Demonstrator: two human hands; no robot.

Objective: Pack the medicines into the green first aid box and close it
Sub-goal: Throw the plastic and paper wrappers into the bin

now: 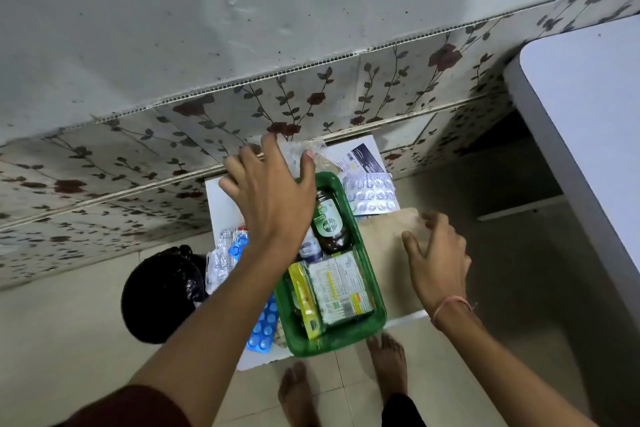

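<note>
The green first aid box stands open on a small white table. Inside it are a brown bottle with a green label, a small white bottle, a printed carton and a yellow packet. My left hand reaches over the box's far end, fingers spread, touching a clear plastic packet by the wall. My right hand hovers with fingers apart over a blurred beige sheet right of the box. A silver blister strip and a blue blister strip lie outside the box.
Clear plastic packs lie left of the box, and a printed leaflet lies at the far right corner. A black bin bag sits on the floor to the left. A larger white table stands at right. The flower-patterned wall is close behind.
</note>
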